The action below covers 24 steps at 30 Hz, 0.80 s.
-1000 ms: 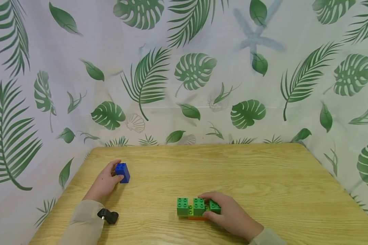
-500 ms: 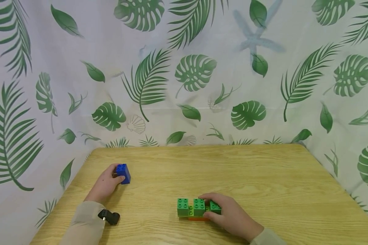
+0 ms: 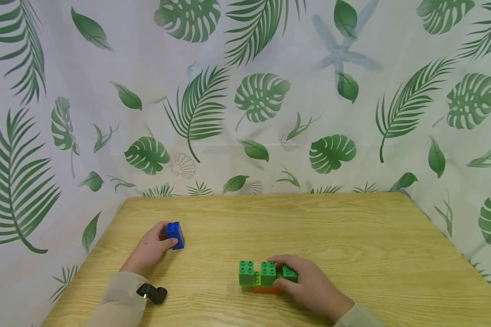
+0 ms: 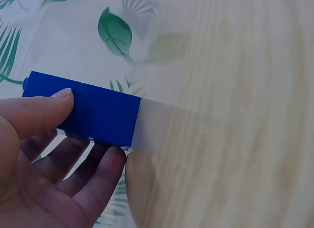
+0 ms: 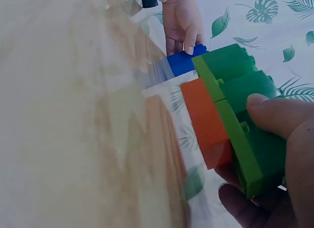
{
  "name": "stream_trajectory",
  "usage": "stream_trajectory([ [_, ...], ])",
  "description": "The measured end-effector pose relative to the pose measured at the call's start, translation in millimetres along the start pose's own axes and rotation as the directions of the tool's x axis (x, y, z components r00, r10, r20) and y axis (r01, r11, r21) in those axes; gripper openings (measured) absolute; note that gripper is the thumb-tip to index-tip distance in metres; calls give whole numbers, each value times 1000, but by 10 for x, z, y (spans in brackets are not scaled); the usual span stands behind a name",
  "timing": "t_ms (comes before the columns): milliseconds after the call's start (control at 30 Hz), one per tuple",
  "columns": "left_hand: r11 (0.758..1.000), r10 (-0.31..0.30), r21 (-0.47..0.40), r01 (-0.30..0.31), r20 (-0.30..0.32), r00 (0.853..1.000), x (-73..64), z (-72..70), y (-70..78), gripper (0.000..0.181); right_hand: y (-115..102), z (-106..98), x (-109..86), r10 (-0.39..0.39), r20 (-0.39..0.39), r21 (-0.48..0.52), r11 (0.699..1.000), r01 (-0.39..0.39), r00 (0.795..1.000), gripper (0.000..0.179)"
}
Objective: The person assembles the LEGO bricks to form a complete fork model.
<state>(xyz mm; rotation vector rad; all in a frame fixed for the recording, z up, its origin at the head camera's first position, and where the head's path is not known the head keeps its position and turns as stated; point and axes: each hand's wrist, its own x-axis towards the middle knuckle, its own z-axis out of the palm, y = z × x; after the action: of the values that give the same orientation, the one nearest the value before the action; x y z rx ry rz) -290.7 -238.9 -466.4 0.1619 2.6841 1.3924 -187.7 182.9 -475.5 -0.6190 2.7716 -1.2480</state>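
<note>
On the left of the head view, my left hand [image 3: 152, 247] grips an upright blue toy brick block [image 3: 175, 236], thumb on its near side. A seam on the blue block shows in the left wrist view, with the thumb across one face and the fingers [image 4: 109, 171] behind. My right hand [image 3: 311, 286] pinches the right end of a building-brick assembly [image 3: 268, 273] near the front middle. Three dark green bricks sit in a row on a lime green layer [image 5: 235, 139], with an orange brick [image 5: 203, 120] beneath. My right hand partly hides the rightmost green brick.
Both hands work over a wood-grain table [image 3: 331, 227]. A white leaf-print cloth [image 3: 270, 154] hangs behind and at the sides of it. A small black device [image 3: 153, 293] sits at my left sleeve cuff.
My left hand has shifted slightly right and nearer with the blue block. The right hand and its assembly have risen a little in the head view, grip unchanged.
</note>
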Motion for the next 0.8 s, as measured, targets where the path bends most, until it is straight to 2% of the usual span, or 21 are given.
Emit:
stream_trajectory([
  [267, 999, 15, -44, -13, 44, 999, -12, 263, 123, 43, -64, -71, -18, -19, -56, -8, 1000, 19, 998, 46],
  [433, 996, 40, -86, -31, 108, 993, -37, 454, 232, 44, -63, -116, -7, -18, -82, 1, 1000, 18, 996, 49],
  [600, 994, 71, -89, -57, 168, 983, -49, 619, 358, 42, -59, -155, 11, -43, -102, 1, 999, 43, 994, 49],
  [800, 988, 121, -123, -93, 254, 960, -94, 818, 485, 43, -97, -207, 7, -42, -96, 34, 998, 45, 995, 48],
])
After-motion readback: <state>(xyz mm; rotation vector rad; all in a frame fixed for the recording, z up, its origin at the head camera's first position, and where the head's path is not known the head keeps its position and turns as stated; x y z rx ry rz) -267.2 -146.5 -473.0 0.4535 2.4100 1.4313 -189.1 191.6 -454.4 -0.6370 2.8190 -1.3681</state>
